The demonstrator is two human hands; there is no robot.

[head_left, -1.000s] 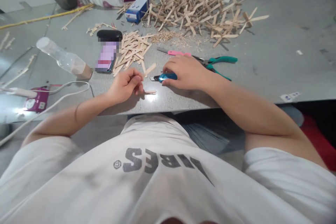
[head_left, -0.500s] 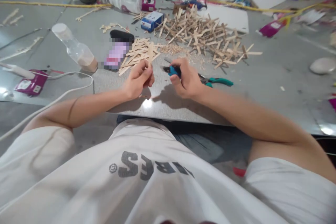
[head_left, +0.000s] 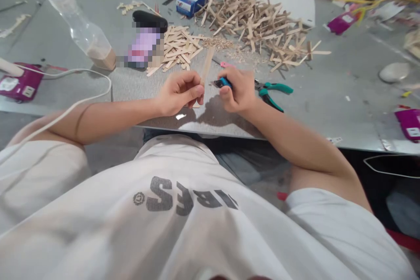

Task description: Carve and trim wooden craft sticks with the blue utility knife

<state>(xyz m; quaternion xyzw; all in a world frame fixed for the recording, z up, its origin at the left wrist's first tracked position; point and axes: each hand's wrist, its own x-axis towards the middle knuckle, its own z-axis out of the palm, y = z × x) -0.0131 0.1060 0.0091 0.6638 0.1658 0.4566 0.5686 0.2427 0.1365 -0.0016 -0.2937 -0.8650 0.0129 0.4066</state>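
Pointing to one o'clock, that stick (head_left: 207, 64) sits pinched in left fingers (head_left: 196, 92). At its four o'clock, right fingers (head_left: 226, 93) clasp a cutter (head_left: 225, 82).

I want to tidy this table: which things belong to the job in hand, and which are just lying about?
In the job:
stick, in the left hand
cutter, in the right hand
loose sticks, likely
crossed sticks, likely

Apparently lying about:
phone
near bottle
blue box
pliers, though perhaps a spare tool

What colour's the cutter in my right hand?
The cutter is blue and black, in the head view.
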